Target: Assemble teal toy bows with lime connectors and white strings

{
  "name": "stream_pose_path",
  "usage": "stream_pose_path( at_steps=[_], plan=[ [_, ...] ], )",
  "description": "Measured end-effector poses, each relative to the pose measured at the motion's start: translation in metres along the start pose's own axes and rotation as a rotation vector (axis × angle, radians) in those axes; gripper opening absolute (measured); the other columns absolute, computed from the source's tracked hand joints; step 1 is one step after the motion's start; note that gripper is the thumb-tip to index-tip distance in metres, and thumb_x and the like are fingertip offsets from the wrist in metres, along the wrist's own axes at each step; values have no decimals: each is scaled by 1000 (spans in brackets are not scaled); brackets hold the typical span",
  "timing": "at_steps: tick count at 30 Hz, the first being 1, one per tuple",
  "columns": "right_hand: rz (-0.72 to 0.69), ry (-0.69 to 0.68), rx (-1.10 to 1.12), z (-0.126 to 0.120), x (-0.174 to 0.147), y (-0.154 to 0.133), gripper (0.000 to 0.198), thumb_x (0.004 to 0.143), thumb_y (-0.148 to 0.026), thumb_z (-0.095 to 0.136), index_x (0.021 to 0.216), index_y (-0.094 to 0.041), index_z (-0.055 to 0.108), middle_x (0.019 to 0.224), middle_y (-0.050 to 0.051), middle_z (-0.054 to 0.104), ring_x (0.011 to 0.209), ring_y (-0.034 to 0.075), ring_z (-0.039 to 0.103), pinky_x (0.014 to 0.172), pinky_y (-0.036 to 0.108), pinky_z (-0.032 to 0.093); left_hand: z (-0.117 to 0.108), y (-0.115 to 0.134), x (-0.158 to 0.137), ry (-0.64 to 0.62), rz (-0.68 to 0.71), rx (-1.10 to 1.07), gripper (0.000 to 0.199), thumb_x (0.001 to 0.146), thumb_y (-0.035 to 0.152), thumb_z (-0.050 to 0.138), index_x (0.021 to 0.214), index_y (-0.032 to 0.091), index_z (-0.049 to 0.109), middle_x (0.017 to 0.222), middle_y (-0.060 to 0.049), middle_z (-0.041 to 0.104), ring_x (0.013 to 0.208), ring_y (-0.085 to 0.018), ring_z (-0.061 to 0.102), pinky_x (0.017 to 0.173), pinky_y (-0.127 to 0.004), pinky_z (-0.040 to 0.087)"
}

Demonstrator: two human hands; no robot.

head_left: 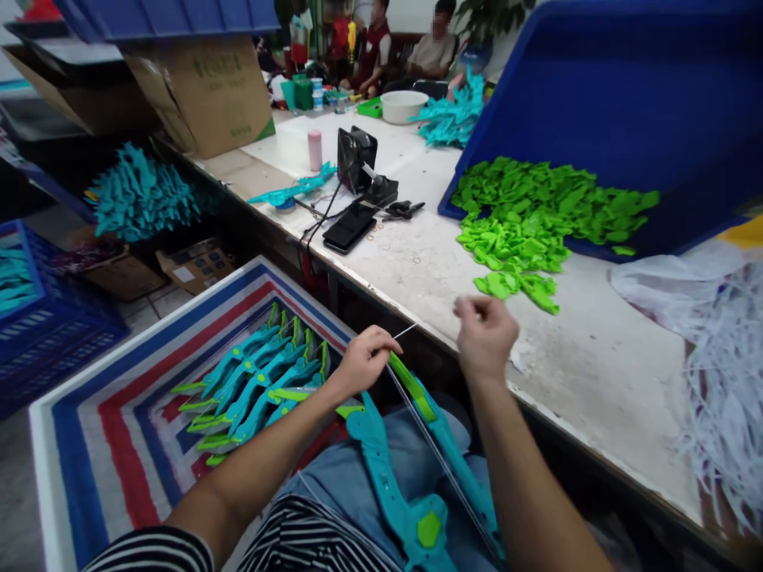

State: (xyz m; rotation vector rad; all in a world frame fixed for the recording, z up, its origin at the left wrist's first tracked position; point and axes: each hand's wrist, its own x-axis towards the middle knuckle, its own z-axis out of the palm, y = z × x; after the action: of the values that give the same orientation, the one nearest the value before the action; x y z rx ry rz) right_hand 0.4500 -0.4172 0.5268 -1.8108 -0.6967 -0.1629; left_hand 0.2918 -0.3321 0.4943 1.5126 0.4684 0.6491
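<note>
While the left hand (369, 357), fingers nearly closed, pinches white cord (407, 330) beside the green tip (404, 372) | right hand (486, 330): curled, blurred, closure and contents unclear | teal-and-green bow (447, 437): over lap (327, 492) | hazard: slackened pinch could let cord slip.

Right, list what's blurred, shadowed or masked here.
Head view: right hand smeared, perhaps by motion, left hand somewhat clearer; head view, background: pixelated patches over the heads of two seated people; head view: dark shadow under the white table.
</note>
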Motion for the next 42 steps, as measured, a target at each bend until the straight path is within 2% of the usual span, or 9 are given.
stream_pose_path(
  at_steps=[5, 8, 12, 18, 22, 26, 33, 38, 42],
  plan=[
    [-298, -155, 99, 16, -92, -31, 12, 87, -25, 54, 76, -24, 59, 83, 5, 63, 86, 22, 59, 79, 39, 49, -6, 12, 18, -65, -412, -356, 22, 66, 35, 69, 71, 13, 69, 80, -7, 65, 75, -17, 57, 68, -28, 44],
    [-280, -216, 127, 27, -111, -25, 12, 88, -24, 53, 77, -24, 58, 80, 5, 62, 82, 22, 59, 75, 39, 51, -11, 22, 18, 23, -246, -125, 7, 60, 17, 72, 61, 15, 65, 81, -6, 66, 81, -17, 58, 74, -28, 44],
    [-166, -191, 179, 36, -106, -17, 15, 89, -28, 52, 77, -23, 58, 76, 3, 60, 72, 19, 59, 66, 34, 52, -10, 29, 8, 186, 4, 158, 8, 69, 11, 63, 68, 18, 66, 75, -3, 67, 76, -16, 59, 72, -27, 45],
    [-48, -67, 234, 38, -97, -22, 15, 87, -30, 55, 77, -20, 61, 77, 3, 60, 72, 17, 58, 65, 32, 51, -8, 27, 6, 118, -204, -104, 15, 70, 28, 68, 74, 13, 67, 48, 2, 56, 40, -7, 43, 41, -19, 30],
    [-106, -55, 217, 40, -93, -20, 15, 87, -29, 54, 82, -22, 67, 80, 4, 60, 76, 18, 59, 68, 33, 52, -20, 29, 11, -55, -309, -57, 25, 66, 34, 72, 72, 11, 70, 44, 1, 54, 34, -5, 38, 36, -18, 22],
    [-133, -89, 239, 44, -93, -17, 19, 89, -27, 52, 92, -24, 71, 83, 4, 59, 79, 17, 59, 72, 31, 52, -26, 30, 12, -106, -351, -47, 22, 63, 32, 73, 69, 11, 69, 44, 1, 55, 34, -5, 37, 36, -18, 22],
    [-230, -140, 187, 45, -95, -15, 22, 90, -25, 52, 103, -22, 69, 88, 5, 63, 82, 16, 62, 71, 28, 53, -16, 22, 10, 139, -326, -113, 11, 63, 23, 65, 61, 12, 65, 51, 1, 57, 39, -5, 42, 36, -16, 25],
    [-383, -89, 89, 43, -91, -6, 16, 90, -22, 54, 91, -20, 70, 82, 4, 66, 76, 15, 63, 70, 28, 53, -23, 27, 13, 1, -386, 13, 14, 65, 20, 60, 59, 11, 68, 52, 0, 60, 43, -7, 45, 39, -17, 29],
    [-432, -151, -6, 40, -88, -2, 18, 91, -22, 51, 90, -19, 69, 83, 6, 68, 76, 16, 65, 71, 29, 53, -27, 29, 11, -106, -245, 172, 16, 65, 12, 58, 69, 13, 73, 61, 0, 67, 54, -9, 54, 53, -19, 41]
  ],
)
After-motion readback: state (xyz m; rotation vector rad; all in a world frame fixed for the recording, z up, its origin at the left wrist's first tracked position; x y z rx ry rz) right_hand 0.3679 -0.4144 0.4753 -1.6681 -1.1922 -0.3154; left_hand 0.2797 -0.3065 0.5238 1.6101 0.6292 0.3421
